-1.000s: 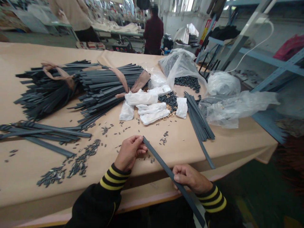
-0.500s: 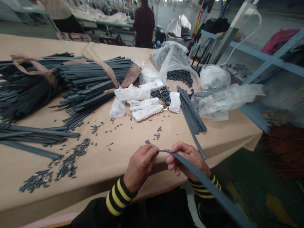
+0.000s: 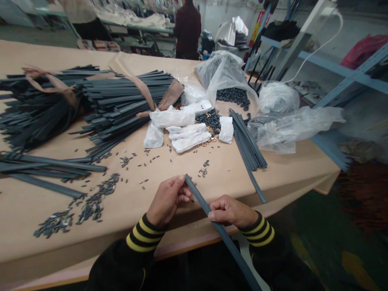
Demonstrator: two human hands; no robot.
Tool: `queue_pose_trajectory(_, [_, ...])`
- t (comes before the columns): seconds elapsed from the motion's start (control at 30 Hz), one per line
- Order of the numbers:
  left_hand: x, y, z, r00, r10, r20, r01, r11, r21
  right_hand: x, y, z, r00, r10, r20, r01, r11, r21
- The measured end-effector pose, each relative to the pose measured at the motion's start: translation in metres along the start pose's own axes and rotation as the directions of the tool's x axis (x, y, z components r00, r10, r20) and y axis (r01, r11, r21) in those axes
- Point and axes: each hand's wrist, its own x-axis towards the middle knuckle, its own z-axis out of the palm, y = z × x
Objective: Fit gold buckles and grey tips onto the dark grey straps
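1. A garment or zipper workshop is showing here: a broad desk (image 3: 273, 178) covered in tan paper is carrying bundles of dark grey strips (image 3: 121, 103), tied with cloth bands.
2. Small dark pieces (image 3: 97, 198) are lying scattered across the paper, and clear plastic bags (image 3: 222, 72) are spilling black rings (image 3: 233, 96).
3. Blue metal shelving (image 3: 339, 72) is standing at the right, holding cloth and goods.
4. Further back, other worktables (image 3: 145, 26) are piled with pale fabric, and a person in a dark red top (image 3: 188, 28) is standing among them.
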Motion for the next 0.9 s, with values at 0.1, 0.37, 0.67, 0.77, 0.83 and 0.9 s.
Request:
queue_pose_trajectory(0.1, [0.007, 0.003, -0.005, 0.999, -0.013, -0.052, 0.014, 1.0, 0.022, 0.003, 0.004, -0.001, 1.0, 0.028, 0.013, -0.028, 1.0, -0.004])
queue_pose_trajectory(0.37, [0.007, -0.001, 0.001, 0.996, 0.011, -0.086, 0.002, 0.989, 0.145, 0.017, 0.002, 0.008, 0.99, -0.044, -0.135, 0.071, 0.976, 0.204])
queue_pose_trajectory(0.67, [0.008, -0.01, 0.005, 0.988, 0.146, -0.051, -0.117, 0.922, 0.369, 0.035, -0.001, 0.017, 0.948, -0.058, -0.313, 0.168, 0.927, 0.335])
queue_pose_trajectory(0.77, [0.005, -0.017, 0.007, 0.878, 0.478, -0.024, -0.354, 0.682, 0.64, 0.034, -0.003, 0.016, 0.937, -0.062, -0.343, 0.177, 0.932, 0.317])
queue_pose_trajectory(0.83, [0.003, -0.02, 0.007, 0.827, 0.552, 0.107, -0.452, 0.539, 0.711, 0.034, -0.006, 0.014, 0.937, -0.042, -0.348, 0.164, 0.93, 0.33])
queue_pose_trajectory(0.9, [0.001, -0.019, 0.007, 0.848, 0.488, 0.205, -0.474, 0.527, 0.706, 0.034, -0.01, 0.012, 0.939, -0.019, -0.344, 0.153, 0.919, 0.364])
